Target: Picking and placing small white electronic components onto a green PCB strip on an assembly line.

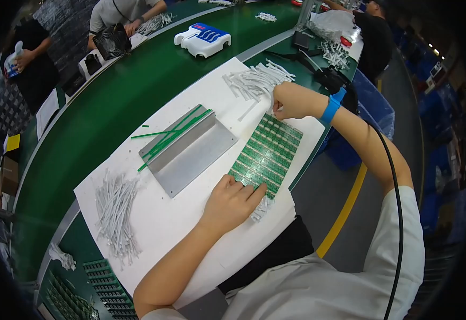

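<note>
A green circuit board panel (267, 152), divided into rows of small boards, lies on white paper in front of me. My left hand (233, 202) holds its near end, with the fingers bent over the edge. At the far end, my right hand (295, 101) is closed in a pinch close to the panel's edge; what sits between its fingertips is hidden. A blue band (333, 106) circles the right wrist. Just beyond that hand is a pile of short white cables (257, 80). More white cable ends (261, 209) show beside my left hand.
Left of the panel stands a bent metal plate (190, 154) with thin green strips (174, 133) on it. A white cable bundle (116, 213) lies at the paper's left. Beyond are a green conveyor belt (153, 80), a white-and-blue device (202, 40) and other people working. Green board panels (107, 288) stand lower left.
</note>
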The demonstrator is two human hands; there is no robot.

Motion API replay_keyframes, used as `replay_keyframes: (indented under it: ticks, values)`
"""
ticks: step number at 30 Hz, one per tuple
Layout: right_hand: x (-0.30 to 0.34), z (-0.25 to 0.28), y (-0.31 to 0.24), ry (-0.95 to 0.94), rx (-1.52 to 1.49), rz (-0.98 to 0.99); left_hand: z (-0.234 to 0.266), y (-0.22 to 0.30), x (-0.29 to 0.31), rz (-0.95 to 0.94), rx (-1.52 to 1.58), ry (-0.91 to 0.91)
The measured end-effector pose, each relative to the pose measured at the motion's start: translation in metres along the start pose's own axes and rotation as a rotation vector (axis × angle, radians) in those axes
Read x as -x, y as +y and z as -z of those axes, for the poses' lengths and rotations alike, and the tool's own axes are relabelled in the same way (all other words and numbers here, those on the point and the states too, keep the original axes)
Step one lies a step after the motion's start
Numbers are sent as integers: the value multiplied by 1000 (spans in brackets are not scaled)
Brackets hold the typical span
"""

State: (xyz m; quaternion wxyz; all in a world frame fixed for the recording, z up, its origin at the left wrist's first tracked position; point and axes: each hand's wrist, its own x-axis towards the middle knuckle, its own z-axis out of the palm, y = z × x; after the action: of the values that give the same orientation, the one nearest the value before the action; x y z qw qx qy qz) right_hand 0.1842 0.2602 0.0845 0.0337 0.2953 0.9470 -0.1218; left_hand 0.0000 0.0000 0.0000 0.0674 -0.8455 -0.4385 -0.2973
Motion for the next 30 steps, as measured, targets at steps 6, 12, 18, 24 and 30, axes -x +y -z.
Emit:
replay_keyframes:
  ticks: [6,12,18,24,30]
  values:
    - [-9,6,-4,-54,8,-16,2,0,-1,11,6,-7]
    - [-13,12,-5,-129,-9,-54,2,2,-2,28,5,-12]
    - [-13,13,7,-150,-123,-42,3,3,-3,31,2,-14]
    - [-8,8,16,-199,-160,-67,6,2,-5,23,7,-31]
    - [48,-6,-34,723,219,-35,11,3,-1,460,652,185]
